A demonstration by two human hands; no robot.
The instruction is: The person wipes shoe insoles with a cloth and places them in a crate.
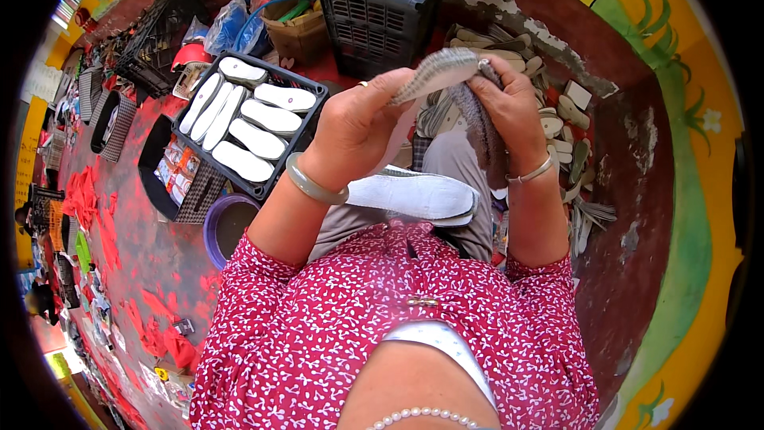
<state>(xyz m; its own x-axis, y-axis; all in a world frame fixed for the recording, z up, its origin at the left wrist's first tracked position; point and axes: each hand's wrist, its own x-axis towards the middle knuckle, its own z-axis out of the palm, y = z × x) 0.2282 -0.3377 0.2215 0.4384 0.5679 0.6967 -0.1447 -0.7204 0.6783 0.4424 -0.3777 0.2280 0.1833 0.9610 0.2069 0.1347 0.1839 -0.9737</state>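
Pinching a pale sole [446, 73] at opposite ends between left hand [356, 123] and right hand [509, 107], long axis running crosswise, raised over a white sole [414, 193] on the lap [452, 155].

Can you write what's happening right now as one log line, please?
left hand: holding pale sole | right hand: holding dark fabric beside it | on lap: white sole | nearby: black crate of white soles

Head fisheye, looking steeply down over wearer's chest [382, 287]; left hand [356, 123] and right hand [509, 111] close, floor [151, 247] and wall [688, 191] farther out, bending at rim.
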